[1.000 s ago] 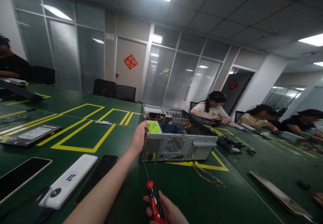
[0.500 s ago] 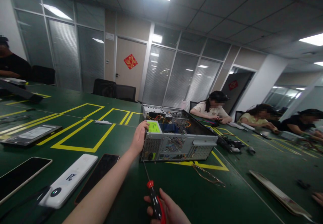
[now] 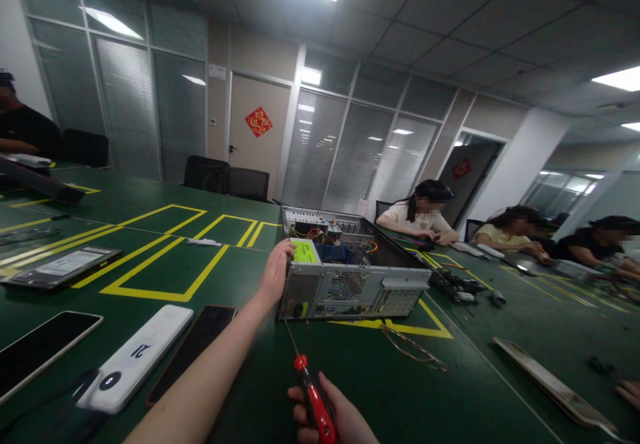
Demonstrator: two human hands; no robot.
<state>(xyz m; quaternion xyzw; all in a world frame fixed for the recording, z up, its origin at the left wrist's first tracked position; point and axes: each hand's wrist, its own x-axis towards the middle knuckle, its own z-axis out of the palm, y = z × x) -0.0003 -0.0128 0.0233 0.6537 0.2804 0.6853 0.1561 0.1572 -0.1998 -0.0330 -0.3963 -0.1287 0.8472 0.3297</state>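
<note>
An open computer case [image 3: 360,291] lies on the green table with its back panel facing me. At its left corner my left hand [image 3: 275,274] grips the side, fingertips bent over the top edge beside the power supply [image 3: 304,251] with its bright green label. My right hand [image 3: 333,411] is closed round the red and black handle of a screwdriver [image 3: 316,397]. The shaft points up and away from me, and its tip meets the lower left corner of the back panel. The screw there is too small to make out. Cables show inside the case.
To the left lie a hard drive [image 3: 63,267], a white device marked 21 [image 3: 140,357] and two phones [image 3: 47,351]. Eyeglasses [image 3: 413,347] rest before the case. Another phone [image 3: 553,384] and black cables [image 3: 455,284] are on the right. Several people sit around.
The screwdriver handle has turned in my right hand, so more of its red side now faces up. It has shifted slightly right. My left hand and the case have stayed put.
</note>
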